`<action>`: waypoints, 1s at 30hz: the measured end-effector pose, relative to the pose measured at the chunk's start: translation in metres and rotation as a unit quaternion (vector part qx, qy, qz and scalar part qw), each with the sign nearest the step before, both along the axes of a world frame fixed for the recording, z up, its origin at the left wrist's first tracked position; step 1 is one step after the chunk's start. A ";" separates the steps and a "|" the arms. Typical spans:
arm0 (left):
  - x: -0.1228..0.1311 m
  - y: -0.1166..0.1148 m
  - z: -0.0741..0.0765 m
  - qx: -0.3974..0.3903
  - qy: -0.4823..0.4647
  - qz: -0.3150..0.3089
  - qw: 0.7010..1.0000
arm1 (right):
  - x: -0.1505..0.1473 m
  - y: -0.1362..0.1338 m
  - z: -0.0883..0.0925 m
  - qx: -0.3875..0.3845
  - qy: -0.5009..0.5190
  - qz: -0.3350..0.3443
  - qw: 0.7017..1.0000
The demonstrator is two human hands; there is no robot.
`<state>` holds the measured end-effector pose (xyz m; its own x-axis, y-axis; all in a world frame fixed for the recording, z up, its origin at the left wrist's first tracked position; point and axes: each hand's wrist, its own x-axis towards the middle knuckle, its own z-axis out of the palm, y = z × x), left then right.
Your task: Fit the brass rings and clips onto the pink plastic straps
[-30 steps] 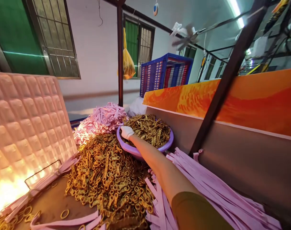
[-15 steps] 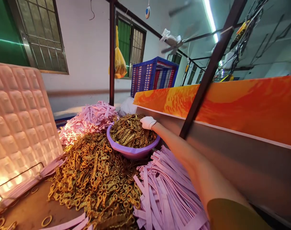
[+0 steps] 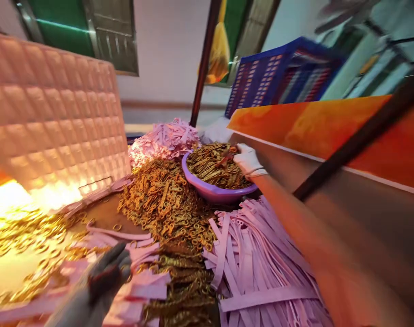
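My right hand [image 3: 248,159], in a white glove, reaches over the far right rim of a purple bowl [image 3: 210,193]. Its blurred fingers touch the brass-coloured metal links [image 3: 215,165] heaped inside; whether they grip any is unclear. My left hand [image 3: 103,284], in a grey glove with dark-stained fingers, is low at the left with its fingers stretched out. It hovers over or beside pink strips [image 3: 147,290], and a small ring shows by its fingertips. A large pile of brass-coloured links [image 3: 166,200] lies between my hands, in front of the bowl.
A bundle of pink strips [image 3: 261,254] lies beneath my right forearm. Gold rings [image 3: 40,240] are scattered at the left under a bright light. A padded pink panel [image 3: 57,122] stands behind them. An orange-printed sheet [image 3: 329,131] and a dark slanted post [image 3: 350,154] border the right side.
The view has swung left and closer, shifting the scene rightward. My left hand has come into view at the lower left. My right hand remains at the bowl, its fingers now further over the links.
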<state>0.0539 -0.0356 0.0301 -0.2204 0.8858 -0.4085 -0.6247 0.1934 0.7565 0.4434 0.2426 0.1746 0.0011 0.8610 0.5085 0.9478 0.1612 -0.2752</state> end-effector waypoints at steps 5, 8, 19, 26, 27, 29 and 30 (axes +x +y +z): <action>0.003 -0.012 0.010 0.014 -0.080 0.021 0.996 | -0.093 -0.070 0.001 -0.058 0.261 0.332 0.904; 0.003 -0.022 0.014 0.044 -0.119 0.043 0.991 | -0.151 -0.138 -0.021 -0.246 0.346 0.476 0.770; -0.002 -0.043 0.001 0.189 0.003 0.108 0.976 | -0.266 -0.265 -0.135 -0.360 0.568 0.437 0.598; 0.003 -0.049 -0.006 0.213 0.105 0.016 0.971 | -0.249 -0.292 -0.133 -0.251 0.469 0.477 0.700; 0.003 -0.049 -0.005 0.206 0.096 -0.005 0.974 | -0.243 -0.294 -0.136 -0.221 0.422 0.476 0.740; 0.004 -0.050 -0.003 0.171 0.082 -0.039 0.981 | -0.229 -0.296 -0.141 -0.130 0.302 0.448 0.832; 0.004 -0.052 -0.001 0.151 0.073 -0.059 0.984 | -0.222 -0.296 -0.143 -0.086 0.239 0.435 0.864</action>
<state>0.0582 -0.0874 0.0290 -0.1449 0.9849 -0.0951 -0.4914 0.0118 0.8709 0.2214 -0.0538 0.0317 -0.5104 0.7047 0.4927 0.2601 0.6727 -0.6927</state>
